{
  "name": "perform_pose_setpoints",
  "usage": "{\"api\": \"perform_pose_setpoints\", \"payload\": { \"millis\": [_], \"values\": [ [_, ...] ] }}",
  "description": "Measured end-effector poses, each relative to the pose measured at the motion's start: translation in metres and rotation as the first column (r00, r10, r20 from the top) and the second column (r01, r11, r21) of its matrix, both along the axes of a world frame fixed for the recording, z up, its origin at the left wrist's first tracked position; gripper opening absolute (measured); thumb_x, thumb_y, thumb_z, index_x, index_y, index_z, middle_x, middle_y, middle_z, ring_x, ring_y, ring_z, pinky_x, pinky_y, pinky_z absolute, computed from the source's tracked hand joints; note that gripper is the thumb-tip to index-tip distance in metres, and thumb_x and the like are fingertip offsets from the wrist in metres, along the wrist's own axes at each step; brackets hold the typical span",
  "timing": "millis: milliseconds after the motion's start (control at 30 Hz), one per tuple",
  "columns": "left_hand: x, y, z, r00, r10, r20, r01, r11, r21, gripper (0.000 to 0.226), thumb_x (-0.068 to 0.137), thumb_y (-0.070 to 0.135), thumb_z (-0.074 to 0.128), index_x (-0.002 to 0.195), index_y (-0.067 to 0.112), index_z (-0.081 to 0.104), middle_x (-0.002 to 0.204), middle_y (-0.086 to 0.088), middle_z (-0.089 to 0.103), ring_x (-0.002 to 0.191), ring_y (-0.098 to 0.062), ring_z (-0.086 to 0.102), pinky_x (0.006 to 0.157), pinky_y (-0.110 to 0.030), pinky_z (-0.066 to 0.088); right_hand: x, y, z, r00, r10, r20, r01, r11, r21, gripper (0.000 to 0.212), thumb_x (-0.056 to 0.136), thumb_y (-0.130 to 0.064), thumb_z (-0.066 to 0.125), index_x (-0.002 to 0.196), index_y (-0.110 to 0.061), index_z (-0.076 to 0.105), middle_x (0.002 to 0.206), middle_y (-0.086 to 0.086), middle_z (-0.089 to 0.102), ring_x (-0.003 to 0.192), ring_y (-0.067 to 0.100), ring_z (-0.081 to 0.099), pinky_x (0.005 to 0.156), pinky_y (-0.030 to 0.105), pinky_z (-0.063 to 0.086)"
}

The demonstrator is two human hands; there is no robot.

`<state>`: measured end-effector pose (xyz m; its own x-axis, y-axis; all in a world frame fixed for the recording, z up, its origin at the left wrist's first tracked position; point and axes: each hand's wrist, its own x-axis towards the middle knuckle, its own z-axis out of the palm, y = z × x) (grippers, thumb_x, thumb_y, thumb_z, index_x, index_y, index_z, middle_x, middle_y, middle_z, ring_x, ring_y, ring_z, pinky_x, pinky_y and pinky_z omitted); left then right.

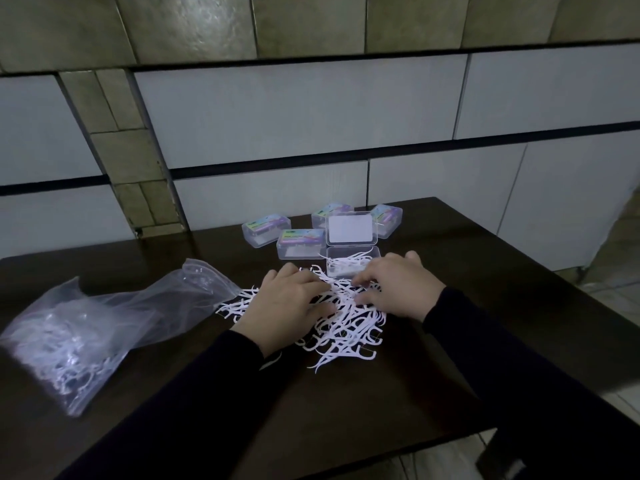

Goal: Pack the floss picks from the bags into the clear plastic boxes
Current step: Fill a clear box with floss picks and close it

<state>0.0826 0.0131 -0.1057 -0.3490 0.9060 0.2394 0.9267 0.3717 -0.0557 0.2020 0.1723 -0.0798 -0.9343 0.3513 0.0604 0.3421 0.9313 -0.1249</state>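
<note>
A loose heap of white floss picks (pixel 343 327) lies on the dark table (pixel 346 403). My left hand (pixel 285 303) rests palm down on the heap's left part, fingers fairly straight. My right hand (pixel 394 284) lies on its right part, fingertips touching picks. Just behind the hands stands an open clear plastic box (pixel 351 261) with several picks inside and its lid (pixel 351 228) raised. At the left lies a clear plastic bag (pixel 86 327) that still holds picks.
Several closed clear boxes with colourful labels (pixel 300 242) stand behind the open one, near the tiled wall. The table's right edge runs down toward the floor at the right.
</note>
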Motion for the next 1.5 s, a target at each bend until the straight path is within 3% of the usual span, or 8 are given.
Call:
{"api": "perform_pose_setpoints", "payload": {
  "millis": [200,333,467,667,833,1100,1300,1500],
  "values": [
    [0.008,-0.012,0.007,0.999,0.003,0.048,-0.001,0.999,-0.038,0.087,0.067,0.090,0.029,0.130,0.037,0.054,0.125,0.017,0.051,0.113,-0.008,0.040,0.091,-0.030,0.032,0.003,0.001,0.001,0.997,0.033,0.074,-0.035,0.999,0.025,0.041,0.088,-0.053,0.056,0.128,-0.042,0.054,0.136,-0.009,0.049,0.122,0.017,0.035,0.098,0.041,0.025],
    [0.013,-0.011,0.010,1.000,-0.001,0.016,0.001,0.999,-0.034,0.053,0.085,0.070,0.042,0.123,0.036,0.059,0.120,0.018,0.058,0.109,-0.010,0.043,0.085,-0.030,0.032,0.008,0.005,-0.002,0.992,-0.015,0.122,0.023,0.998,-0.067,0.052,0.082,-0.054,0.064,0.131,-0.050,0.047,0.136,-0.005,0.046,0.119,0.023,0.033,0.099,0.040,0.029],
    [0.016,-0.010,0.012,1.000,0.020,0.007,-0.020,0.999,-0.050,0.033,0.094,0.049,0.045,0.117,0.032,0.061,0.114,0.013,0.062,0.107,-0.013,0.045,0.083,-0.031,0.032,0.010,0.002,0.000,0.998,0.020,0.052,-0.018,0.999,-0.029,0.047,0.089,-0.043,0.063,0.134,-0.042,0.050,0.133,-0.009,0.052,0.117,0.016,0.037,0.096,0.037,0.025],
    [0.025,-0.008,0.010,0.994,0.070,-0.080,-0.077,0.993,-0.092,0.035,0.100,0.038,0.036,0.126,0.026,0.057,0.124,0.004,0.056,0.115,-0.019,0.044,0.091,-0.035,0.032,0.008,-0.001,-0.008,1.000,0.028,-0.010,-0.028,1.000,0.001,0.037,0.092,-0.041,0.059,0.128,-0.037,0.058,0.119,-0.008,0.059,0.115,0.016,0.043,0.094,0.038,0.026],
    [0.032,-0.011,0.012,0.985,0.132,-0.110,-0.140,0.988,-0.068,0.034,0.100,0.034,0.034,0.119,0.021,0.058,0.119,0.002,0.058,0.112,-0.020,0.045,0.090,-0.035,0.033,0.002,-0.003,-0.006,1.000,0.018,-0.024,-0.016,0.996,0.089,0.034,0.092,-0.042,0.058,0.124,-0.032,0.061,0.113,-0.007,0.061,0.108,0.016,0.044,0.088,0.037,0.026],
    [0.029,-0.014,0.010,0.980,0.193,-0.041,-0.195,0.980,-0.037,0.032,0.099,0.034,0.037,0.118,0.021,0.059,0.118,0.002,0.060,0.112,-0.020,0.047,0.091,-0.035,0.034,0.000,-0.005,-0.005,0.998,-0.024,-0.057,0.028,0.997,0.074,0.018,0.092,-0.040,0.058,0.107,-0.032,0.065,0.109,-0.009,0.062,0.098,0.011,0.040,0.088,0.036,0.024],
    [0.023,-0.016,0.010,0.975,0.222,-0.023,-0.223,0.974,-0.036,0.027,0.099,0.033,0.042,0.113,0.021,0.061,0.114,0.001,0.061,0.110,-0.020,0.048,0.091,-0.034,0.034,-0.002,-0.013,-0.004,0.998,-0.017,-0.067,0.023,0.996,0.086,0.028,0.093,-0.040,0.057,0.119,-0.031,0.064,0.116,-0.006,0.064,0.104,0.014,0.043,0.085,0.034,0.022],
    [0.023,-0.016,0.010,0.973,0.229,0.018,-0.229,0.972,0.043,0.026,0.098,0.036,0.044,0.112,0.026,0.064,0.111,0.005,0.063,0.104,-0.018,0.048,0.088,-0.034,0.034,-0.005,-0.014,-0.001,0.998,-0.019,-0.066,0.025,0.996,0.090,0.025,0.093,-0.041,0.057,0.112,-0.029,0.066,0.110,-0.004,0.064,0.102,0.015,0.044,0.083,0.034,0.021]
  ]
}}
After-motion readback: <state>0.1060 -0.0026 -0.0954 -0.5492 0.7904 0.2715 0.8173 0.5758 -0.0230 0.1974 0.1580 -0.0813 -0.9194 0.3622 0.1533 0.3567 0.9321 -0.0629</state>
